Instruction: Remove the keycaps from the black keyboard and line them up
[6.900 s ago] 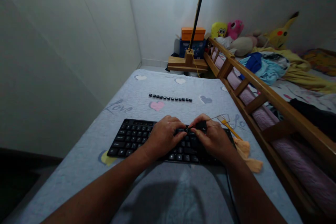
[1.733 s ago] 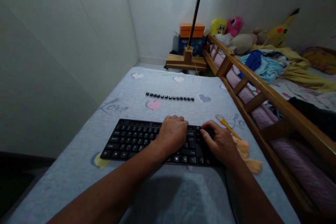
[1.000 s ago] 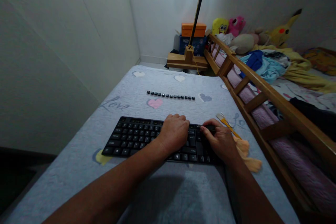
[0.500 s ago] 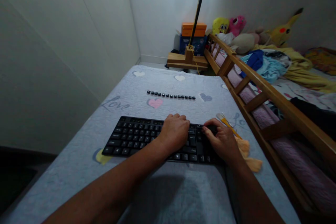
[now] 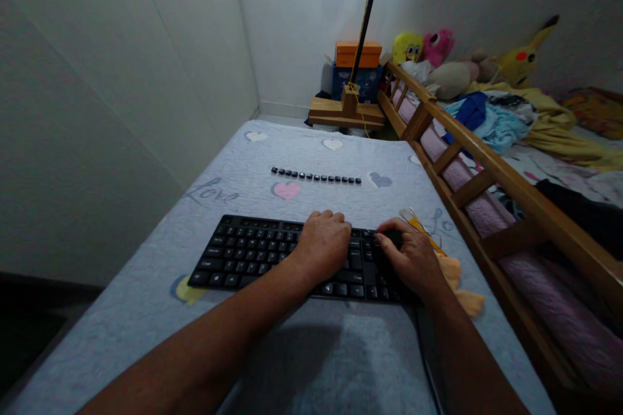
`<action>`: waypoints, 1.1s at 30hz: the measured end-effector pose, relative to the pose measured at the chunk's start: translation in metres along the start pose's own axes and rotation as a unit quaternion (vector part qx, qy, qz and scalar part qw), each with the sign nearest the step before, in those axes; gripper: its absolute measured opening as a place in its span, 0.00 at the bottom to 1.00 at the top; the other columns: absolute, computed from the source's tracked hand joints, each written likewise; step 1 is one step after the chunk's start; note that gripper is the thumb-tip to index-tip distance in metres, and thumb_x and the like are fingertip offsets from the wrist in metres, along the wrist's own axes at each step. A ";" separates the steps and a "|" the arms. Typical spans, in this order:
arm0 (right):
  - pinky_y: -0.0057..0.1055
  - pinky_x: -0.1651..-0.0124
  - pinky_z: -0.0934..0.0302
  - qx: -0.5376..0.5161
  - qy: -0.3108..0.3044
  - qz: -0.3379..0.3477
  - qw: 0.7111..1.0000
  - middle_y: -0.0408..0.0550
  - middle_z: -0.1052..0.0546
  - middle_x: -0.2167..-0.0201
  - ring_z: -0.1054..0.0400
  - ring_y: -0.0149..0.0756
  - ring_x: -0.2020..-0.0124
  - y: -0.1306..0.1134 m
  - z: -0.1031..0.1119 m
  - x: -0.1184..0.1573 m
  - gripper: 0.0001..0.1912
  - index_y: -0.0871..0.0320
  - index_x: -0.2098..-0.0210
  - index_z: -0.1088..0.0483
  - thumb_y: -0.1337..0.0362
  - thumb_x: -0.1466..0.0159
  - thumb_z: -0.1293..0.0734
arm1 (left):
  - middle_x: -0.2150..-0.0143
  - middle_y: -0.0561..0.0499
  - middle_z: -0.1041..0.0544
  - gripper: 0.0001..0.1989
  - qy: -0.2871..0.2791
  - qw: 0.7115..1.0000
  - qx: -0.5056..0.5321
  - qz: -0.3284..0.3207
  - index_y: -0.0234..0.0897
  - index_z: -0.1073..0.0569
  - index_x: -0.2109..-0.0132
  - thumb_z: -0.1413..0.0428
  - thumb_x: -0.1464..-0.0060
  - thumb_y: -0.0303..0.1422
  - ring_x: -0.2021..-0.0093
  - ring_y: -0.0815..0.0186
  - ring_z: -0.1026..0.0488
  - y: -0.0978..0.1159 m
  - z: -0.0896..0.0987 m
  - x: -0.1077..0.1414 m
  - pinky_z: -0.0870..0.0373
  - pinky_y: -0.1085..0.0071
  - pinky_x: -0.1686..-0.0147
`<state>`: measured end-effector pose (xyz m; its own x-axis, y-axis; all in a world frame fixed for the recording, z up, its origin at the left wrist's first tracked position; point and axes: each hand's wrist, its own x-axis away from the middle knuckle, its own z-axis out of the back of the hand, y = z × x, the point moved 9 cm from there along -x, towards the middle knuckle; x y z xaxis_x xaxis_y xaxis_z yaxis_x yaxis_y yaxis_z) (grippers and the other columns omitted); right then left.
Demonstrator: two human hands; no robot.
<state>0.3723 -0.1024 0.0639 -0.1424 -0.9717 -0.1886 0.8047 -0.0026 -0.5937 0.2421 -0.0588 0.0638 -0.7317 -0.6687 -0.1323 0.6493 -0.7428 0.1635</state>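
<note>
Across the keyboard (image 5: 263,251), set on a heart-patterned cover (image 5: 253,159), rests the left hand (image 5: 322,243), fingers bent, tips hidden, grip impossible to tell; at the keyboard's right part, the right hand (image 5: 409,256) holds thumb and forefinger close, anything pinched being indistinct; beyond the keyboard runs a row of small black keycaps (image 5: 317,177)

Place: home bedroom | wooden bed rail (image 5: 487,151) | plush toys (image 5: 518,67) | rumpled bedding (image 5: 552,128)
</note>
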 end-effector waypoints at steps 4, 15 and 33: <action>0.30 0.61 0.40 0.002 -0.002 0.005 1.000 0.44 0.24 0.69 0.30 0.36 0.67 0.001 0.006 -0.001 0.06 0.56 0.67 0.30 0.62 0.38 0.38 | 0.63 0.45 0.24 0.12 -0.002 1.000 0.000 -0.002 0.34 0.25 0.64 0.53 0.41 0.30 0.61 0.58 0.28 0.001 0.001 0.000 0.36 0.63 0.62; 0.30 0.57 0.39 -0.032 -0.036 0.049 0.998 0.45 0.24 0.66 0.30 0.36 0.63 -0.003 0.003 0.000 0.05 0.56 0.64 0.30 0.65 0.37 0.38 | 0.65 0.44 0.24 0.11 0.006 1.000 0.002 -0.003 0.34 0.25 0.65 0.52 0.42 0.29 0.62 0.59 0.29 0.001 -0.001 -0.001 0.37 0.65 0.64; 0.35 0.55 0.37 -0.046 -0.032 0.033 0.998 0.46 0.22 0.65 0.28 0.39 0.61 -0.002 -0.002 -0.001 0.07 0.55 0.64 0.29 0.64 0.37 0.38 | 0.64 0.44 0.24 0.11 0.004 1.000 0.002 -0.004 0.34 0.25 0.64 0.52 0.41 0.29 0.62 0.59 0.29 0.001 -0.001 0.000 0.36 0.65 0.62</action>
<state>0.3700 -0.1012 0.0635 -0.0503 -0.9822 -0.1809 0.7549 0.0812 -0.6508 0.2427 -0.0594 0.0625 -0.7356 -0.6625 -0.1415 0.6422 -0.7484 0.1656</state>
